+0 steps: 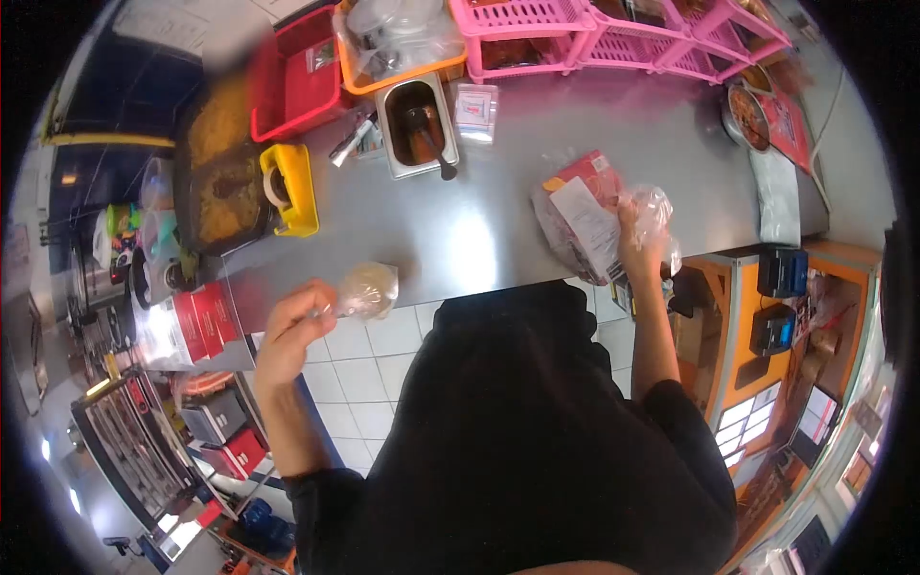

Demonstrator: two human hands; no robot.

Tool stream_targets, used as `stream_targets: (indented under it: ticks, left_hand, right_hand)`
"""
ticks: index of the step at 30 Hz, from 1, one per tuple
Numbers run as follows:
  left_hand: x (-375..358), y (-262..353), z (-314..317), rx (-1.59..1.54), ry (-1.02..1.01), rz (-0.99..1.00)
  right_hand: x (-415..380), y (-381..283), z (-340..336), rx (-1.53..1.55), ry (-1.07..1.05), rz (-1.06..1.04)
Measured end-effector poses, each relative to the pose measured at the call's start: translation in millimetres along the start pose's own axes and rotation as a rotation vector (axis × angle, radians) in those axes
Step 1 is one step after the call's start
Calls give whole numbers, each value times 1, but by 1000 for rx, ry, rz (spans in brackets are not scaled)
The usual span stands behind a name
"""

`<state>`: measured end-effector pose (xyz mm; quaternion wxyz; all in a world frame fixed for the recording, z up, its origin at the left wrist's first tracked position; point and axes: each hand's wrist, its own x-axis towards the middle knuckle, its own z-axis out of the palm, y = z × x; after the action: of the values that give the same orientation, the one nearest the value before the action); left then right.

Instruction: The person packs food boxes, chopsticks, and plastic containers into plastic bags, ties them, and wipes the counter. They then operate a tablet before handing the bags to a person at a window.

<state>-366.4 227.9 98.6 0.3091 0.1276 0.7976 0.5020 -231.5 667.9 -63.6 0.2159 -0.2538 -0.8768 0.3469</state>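
Observation:
At the counter's front edge, my left hand (299,324) is closed, its fingers pinching the gathered end of a small clear plastic bag (368,290) with something pale inside. My right hand (640,235) is closed on the bunched top of a larger clear plastic bag (565,225). Inside or against that larger bag show a red and pink packet and a white printed paper (586,226). The larger bag rests on the metal counter (498,182). The two bags are apart.
A metal container (419,125) with brown sauce and a dark-handled utensil stands at the back, beside a yellow tape dispenser (301,190), red tray (297,86), orange basket (402,74) and pink racks (522,21). A bowl of food (747,117) is at the far right.

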Motion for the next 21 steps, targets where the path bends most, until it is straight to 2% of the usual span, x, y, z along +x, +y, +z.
stream_targets:
  ticks: [1, 3, 6, 8, 10, 12, 13, 14, 15, 16, 17, 18, 19, 20, 21]
  left_hand:
    - [5, -4, 14, 5, -5, 3]
    - [18, -10, 43, -451, 115, -12]
    - [35, 8, 101, -612, 204, 73]
    - [44, 13, 137, -655, 223, 124]
    - [55, 28, 171, -568, 193, 198]
    - [74, 30, 202, -678, 82, 327]
    - [81, 33, 211, -708, -19, 290]
    - [87, 35, 217, -730, -104, 252]
    - [95, 33, 226, -617, -51, 437]
    - [105, 32, 233, -488, -3, 612]
    - [111, 40, 229, -259, -8, 603]
    - [115, 48, 228, -33, -20, 580]
    - [121, 51, 233, -12, 20, 574]
    - [127, 53, 241, 156, 14, 620]
    - [133, 54, 250, 319, -4, 664]
  right_hand:
    - [1, -7, 2, 139, 30, 104]
    - [-2, -4, 11, 314, 112, 259]
    - [-13, -17, 12, 353, 110, 384]
    - [-20, -29, 16, 342, 143, 359]
    - [-21, -36, 12, 333, 167, 322]
    - [-17, -47, 3, 104, 20, 306]
    - [-21, -39, 8, 87, 35, 273]
    - [-22, -42, 6, 221, -25, 387]
    - [-27, -7, 15, 160, -4, 48]
    - [-25, 12, 11, 166, -102, 114]
    - [-25, 29, 17, 615, -97, 342]
    - [-22, 46, 18, 892, -150, 452]
    - [-19, 27, 11, 957, -186, 403]
    - [-17, 23, 1, 977, -210, 389]
    - [-18, 24, -12, 1025, -372, 323]
